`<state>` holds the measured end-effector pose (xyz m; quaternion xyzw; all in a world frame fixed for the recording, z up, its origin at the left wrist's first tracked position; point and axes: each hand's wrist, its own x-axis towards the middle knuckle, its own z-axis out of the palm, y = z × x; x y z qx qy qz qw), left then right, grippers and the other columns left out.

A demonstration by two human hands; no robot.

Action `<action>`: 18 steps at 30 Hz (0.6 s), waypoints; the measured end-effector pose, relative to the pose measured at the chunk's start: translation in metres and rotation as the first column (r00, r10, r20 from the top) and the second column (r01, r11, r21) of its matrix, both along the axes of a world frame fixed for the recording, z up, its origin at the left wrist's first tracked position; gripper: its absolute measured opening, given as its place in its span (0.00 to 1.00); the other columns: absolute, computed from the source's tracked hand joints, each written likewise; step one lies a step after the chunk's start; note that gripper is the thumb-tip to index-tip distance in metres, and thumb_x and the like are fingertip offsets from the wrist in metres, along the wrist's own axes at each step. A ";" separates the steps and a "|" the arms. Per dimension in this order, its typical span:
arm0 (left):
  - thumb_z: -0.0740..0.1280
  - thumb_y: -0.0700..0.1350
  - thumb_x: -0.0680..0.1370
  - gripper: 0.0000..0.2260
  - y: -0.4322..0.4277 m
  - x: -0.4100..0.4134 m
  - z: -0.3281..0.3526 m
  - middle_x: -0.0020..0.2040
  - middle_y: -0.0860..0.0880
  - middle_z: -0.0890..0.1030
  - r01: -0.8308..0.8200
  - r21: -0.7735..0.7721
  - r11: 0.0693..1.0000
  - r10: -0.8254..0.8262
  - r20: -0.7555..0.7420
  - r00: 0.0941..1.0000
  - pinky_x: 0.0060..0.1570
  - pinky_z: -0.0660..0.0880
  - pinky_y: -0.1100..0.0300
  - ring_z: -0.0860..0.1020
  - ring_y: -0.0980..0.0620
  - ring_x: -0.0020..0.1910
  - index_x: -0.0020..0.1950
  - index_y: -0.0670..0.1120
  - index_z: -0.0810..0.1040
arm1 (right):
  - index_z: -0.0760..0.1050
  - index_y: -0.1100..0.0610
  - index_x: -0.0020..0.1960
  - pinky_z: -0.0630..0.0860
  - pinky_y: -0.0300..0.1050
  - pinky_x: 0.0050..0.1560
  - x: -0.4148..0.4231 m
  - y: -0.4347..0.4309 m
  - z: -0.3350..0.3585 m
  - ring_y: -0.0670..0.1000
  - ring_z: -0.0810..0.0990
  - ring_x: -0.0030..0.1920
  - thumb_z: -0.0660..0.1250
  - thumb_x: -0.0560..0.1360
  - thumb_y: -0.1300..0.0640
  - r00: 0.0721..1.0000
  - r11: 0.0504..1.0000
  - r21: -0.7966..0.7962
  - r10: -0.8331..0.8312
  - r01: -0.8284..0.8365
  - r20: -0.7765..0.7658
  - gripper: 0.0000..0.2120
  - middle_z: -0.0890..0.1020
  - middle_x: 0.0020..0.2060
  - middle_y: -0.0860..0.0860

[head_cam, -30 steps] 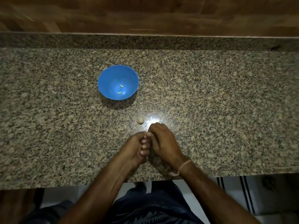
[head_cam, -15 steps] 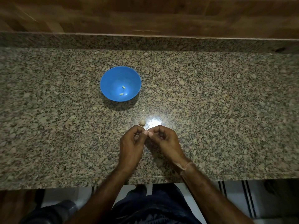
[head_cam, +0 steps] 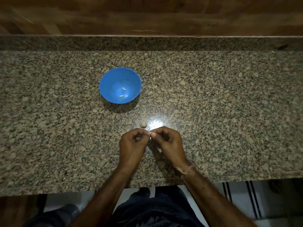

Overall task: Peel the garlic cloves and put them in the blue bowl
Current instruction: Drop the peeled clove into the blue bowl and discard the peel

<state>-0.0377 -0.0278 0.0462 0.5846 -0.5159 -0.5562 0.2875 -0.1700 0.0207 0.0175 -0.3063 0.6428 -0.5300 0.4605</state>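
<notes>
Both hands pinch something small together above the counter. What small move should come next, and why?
Probably pull the skin off the garlic clove that the left hand and right hand pinch between them. Both hands are curled on it, apart from the blue bowl, which holds two peeled cloves, so the peeling seems unfinished.

The speckled granite surface (head_cam: 229,112) carries a blue bowl (head_cam: 108,82) and, near it at its five o'clock, a small pale garlic piece (head_cam: 143,124).
</notes>
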 end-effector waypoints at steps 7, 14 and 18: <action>0.71 0.38 0.80 0.07 -0.002 0.002 0.001 0.36 0.48 0.85 -0.020 0.143 0.990 0.036 -0.110 0.993 0.37 0.76 0.61 0.80 0.56 0.35 0.45 0.44 0.88 | 0.86 0.59 0.50 0.83 0.65 0.56 0.004 0.001 -0.001 0.58 0.87 0.48 0.73 0.80 0.62 0.999 0.999 -0.016 -0.032 0.032 -0.027 0.03 0.88 0.44 0.54; 0.69 0.39 0.80 0.07 -0.002 0.001 -0.004 0.37 0.45 0.80 -0.036 0.400 0.916 0.147 -0.251 0.957 0.37 0.67 0.57 0.73 0.52 0.31 0.46 0.43 0.87 | 0.86 0.59 0.50 0.83 0.68 0.54 0.005 0.001 -0.003 0.61 0.87 0.48 0.73 0.79 0.61 0.999 0.998 -0.036 -0.047 0.047 -0.011 0.03 0.88 0.44 0.56; 0.69 0.38 0.81 0.08 -0.003 -0.001 -0.003 0.35 0.46 0.82 -0.043 0.455 0.889 0.194 -0.289 0.937 0.37 0.71 0.59 0.76 0.55 0.32 0.45 0.43 0.87 | 0.85 0.59 0.50 0.82 0.70 0.54 0.007 0.000 -0.006 0.64 0.87 0.48 0.73 0.79 0.62 0.997 0.997 -0.024 -0.075 0.075 0.010 0.02 0.88 0.44 0.57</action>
